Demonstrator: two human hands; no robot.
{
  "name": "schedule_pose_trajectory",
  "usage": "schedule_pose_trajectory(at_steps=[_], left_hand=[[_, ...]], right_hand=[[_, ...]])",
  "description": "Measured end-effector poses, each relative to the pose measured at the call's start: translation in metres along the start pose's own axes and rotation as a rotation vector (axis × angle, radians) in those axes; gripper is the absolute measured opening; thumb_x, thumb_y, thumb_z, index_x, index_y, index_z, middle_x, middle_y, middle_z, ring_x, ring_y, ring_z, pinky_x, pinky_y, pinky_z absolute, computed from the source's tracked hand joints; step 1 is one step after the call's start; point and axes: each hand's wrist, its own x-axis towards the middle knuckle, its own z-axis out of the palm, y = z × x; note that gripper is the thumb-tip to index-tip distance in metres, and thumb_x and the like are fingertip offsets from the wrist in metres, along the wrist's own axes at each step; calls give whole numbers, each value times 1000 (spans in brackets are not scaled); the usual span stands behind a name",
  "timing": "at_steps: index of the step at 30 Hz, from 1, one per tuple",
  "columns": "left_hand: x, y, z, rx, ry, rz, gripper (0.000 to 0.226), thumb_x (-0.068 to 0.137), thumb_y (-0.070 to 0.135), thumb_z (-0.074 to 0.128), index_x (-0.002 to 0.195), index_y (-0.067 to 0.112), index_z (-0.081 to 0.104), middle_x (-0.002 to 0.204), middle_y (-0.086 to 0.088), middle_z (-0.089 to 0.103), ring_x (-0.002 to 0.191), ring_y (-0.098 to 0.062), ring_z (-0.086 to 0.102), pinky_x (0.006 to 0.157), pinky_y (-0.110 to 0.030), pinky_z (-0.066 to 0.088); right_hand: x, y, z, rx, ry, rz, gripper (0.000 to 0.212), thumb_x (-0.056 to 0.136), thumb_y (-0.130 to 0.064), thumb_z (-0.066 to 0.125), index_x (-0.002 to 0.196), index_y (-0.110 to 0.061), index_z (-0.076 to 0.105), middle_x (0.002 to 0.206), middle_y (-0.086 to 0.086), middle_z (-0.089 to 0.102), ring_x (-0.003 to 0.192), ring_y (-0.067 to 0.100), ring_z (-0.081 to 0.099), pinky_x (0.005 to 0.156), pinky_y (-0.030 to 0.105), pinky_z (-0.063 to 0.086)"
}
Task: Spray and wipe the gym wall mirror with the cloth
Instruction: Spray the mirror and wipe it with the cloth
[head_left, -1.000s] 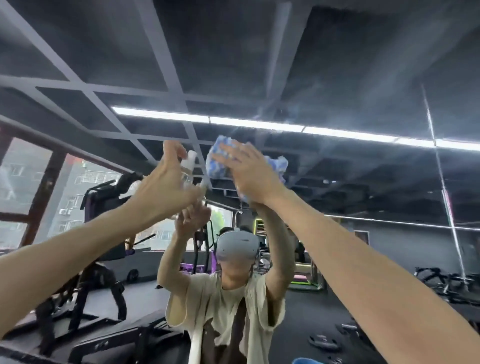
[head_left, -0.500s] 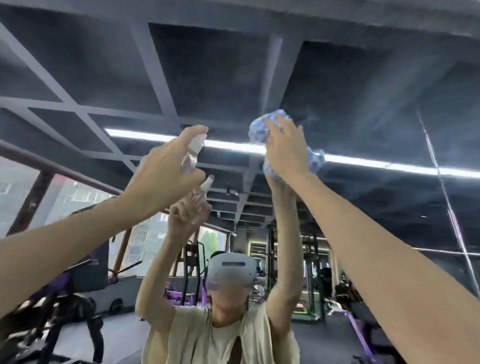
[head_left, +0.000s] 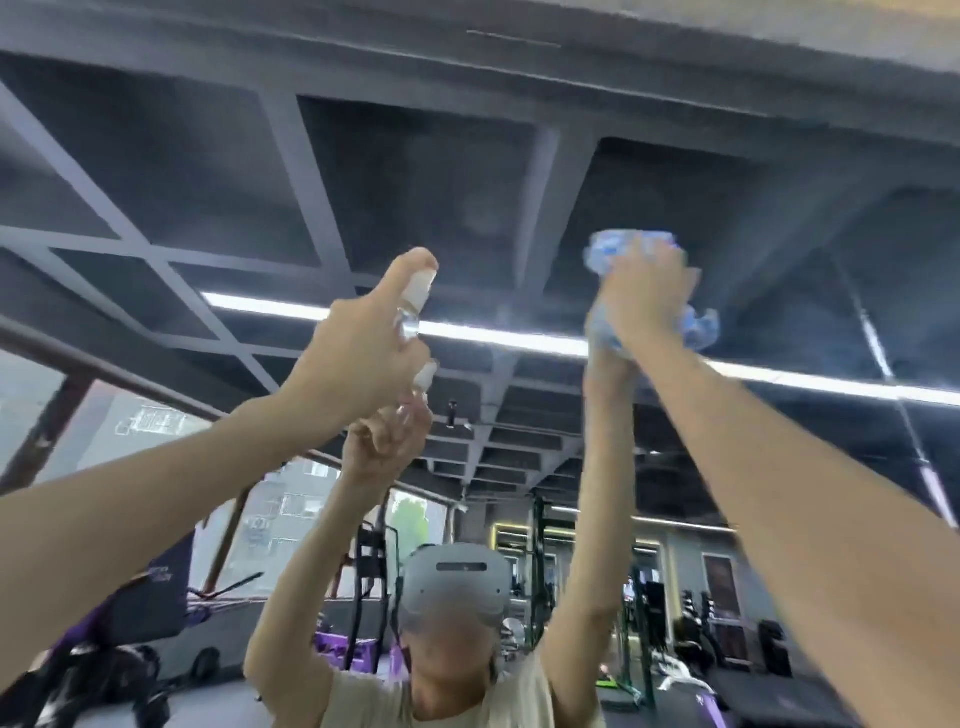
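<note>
The wall mirror (head_left: 519, 156) fills the view and reflects the dark ceiling grid and me with both arms raised. My left hand (head_left: 363, 348) grips a small clear spray bottle (head_left: 415, 301) with a white nozzle, index finger on top, pointed at the glass. My right hand (head_left: 641, 301) presses a crumpled blue-and-white cloth (head_left: 623, 249) flat against the mirror high up, right of the bottle. Part of the cloth (head_left: 701, 327) sticks out beside my wrist.
The mirror's top edge meets the wall near the upper right (head_left: 779, 31). A seam between mirror panels (head_left: 883, 364) runs down the right side. Reflected gym machines (head_left: 649, 597) and windows (head_left: 291, 519) show low down.
My right hand has slid the cloth up and to the right on the glass. My left hand has risen with the bottle. My view has tilted further up.
</note>
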Motion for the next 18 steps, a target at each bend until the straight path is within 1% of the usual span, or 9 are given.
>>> schedule_pose_trajectory(at_steps=[2, 3, 4, 6, 8, 10, 14, 15, 18], left_hand=[[7, -7, -4, 9, -6, -15, 63, 90, 4, 49, 143, 32, 29, 67, 1, 52, 46, -12, 49, 40, -16, 39], [11, -12, -7, 10, 3, -22, 64, 90, 4, 48, 144, 32, 29, 66, 1, 52, 45, -12, 48, 39, -16, 39], [15, -18, -9, 8, 19, -33, 64, 90, 4, 48, 144, 32, 29, 66, 0, 52, 44, -11, 47, 37, -16, 38], [24, -26, -12, 13, 48, -66, 63, 89, 5, 48, 142, 35, 30, 68, 0, 52, 43, -13, 47, 38, -17, 39], [34, -31, -11, 18, 78, -104, 64, 87, 6, 47, 140, 38, 32, 75, -2, 54, 48, -19, 50, 42, -23, 44], [43, -33, -9, 35, 85, -110, 63, 88, 6, 48, 140, 38, 31, 78, 1, 53, 51, -21, 53, 43, -26, 49], [56, -32, -10, 78, 66, -74, 63, 90, 5, 51, 140, 35, 29, 78, 5, 51, 49, -23, 54, 42, -30, 50], [58, -32, -12, 83, 61, -66, 62, 90, 5, 51, 140, 35, 29, 78, 3, 51, 50, -25, 55, 42, -32, 51], [61, -32, -16, 53, 67, -63, 65, 88, 3, 49, 140, 36, 29, 80, -2, 54, 56, -40, 62, 38, -31, 50]], right_hand=[[17, -12, 2, -45, 35, 260, 46, 90, -25, 45, 133, -11, 53, 144, 18, 42, 133, 36, 36, 113, 49, 25], [16, -36, 3, 23, 3, 226, 46, 84, -25, 49, 126, -10, 57, 137, 17, 47, 127, 34, 43, 109, 47, 30], [11, -66, 3, 153, -91, 69, 46, 78, -27, 51, 116, -3, 59, 124, 19, 52, 116, 33, 49, 99, 44, 36], [-14, -120, 16, 370, -284, -524, 47, 74, -31, 55, 103, 6, 57, 102, 22, 53, 96, 31, 50, 79, 41, 36], [-25, -144, 23, 173, -272, -840, 38, 90, -20, 47, 121, -4, 63, 124, 12, 60, 113, 30, 52, 92, 41, 36], [6, -135, 29, 157, -100, -738, 39, 95, -9, 43, 129, -15, 60, 134, 6, 57, 123, 27, 50, 100, 38, 35], [71, -81, 25, 36, 52, -67, 40, 96, -14, 41, 135, -9, 51, 141, 19, 45, 132, 37, 38, 108, 47, 30], [71, -89, 26, 17, 28, -53, 40, 96, -15, 41, 136, -10, 50, 143, 19, 44, 133, 37, 38, 108, 47, 29], [42, -165, 40, 94, -51, -559, 36, 96, -15, 42, 128, -16, 58, 134, 9, 54, 123, 31, 49, 100, 41, 39]])
